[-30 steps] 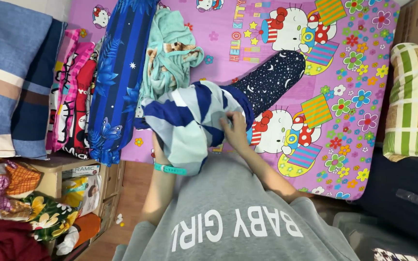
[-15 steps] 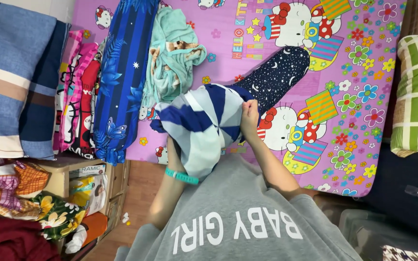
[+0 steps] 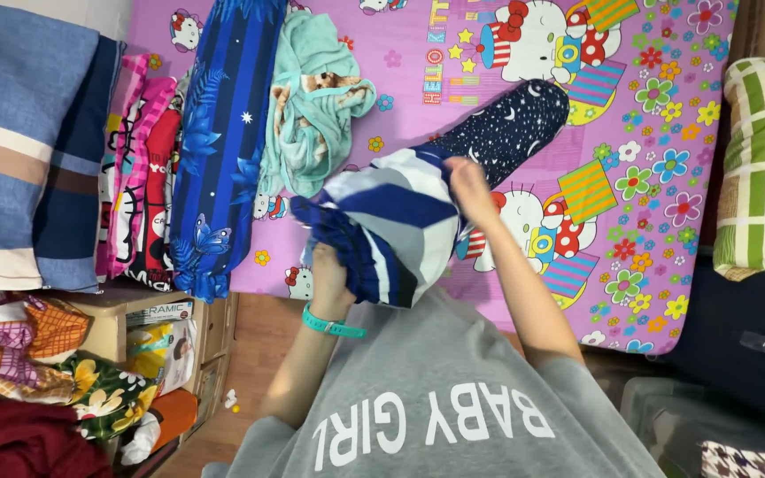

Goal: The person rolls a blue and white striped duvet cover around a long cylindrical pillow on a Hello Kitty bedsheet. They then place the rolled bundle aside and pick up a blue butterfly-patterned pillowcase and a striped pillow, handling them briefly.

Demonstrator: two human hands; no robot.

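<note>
My left hand [image 3: 328, 281], with a teal band on its wrist, grips the bunched lower edge of a blue, white and grey striped cloth [image 3: 391, 226]. My right hand [image 3: 469, 188] holds the same cloth at its upper right edge. The cloth hangs in front of my chest over a pink cartoon-print bed sheet [image 3: 666, 168]. Behind it lies a dark navy cloth with moons and stars [image 3: 511, 133].
A teal garment [image 3: 312, 106] lies crumpled on the sheet. A blue bolster [image 3: 219, 142] and a pink pillow [image 3: 139, 177] lie to the left, beside folded blue blankets [image 3: 24, 142]. A green checked pillow [image 3: 763, 168] is at the right. A cardboard box [image 3: 135, 319] and piled clothes [image 3: 28, 381] sit lower left.
I have turned and gathered the striped cloth. My left hand bunched its lower edge and my right hand moved up along its right edge.
</note>
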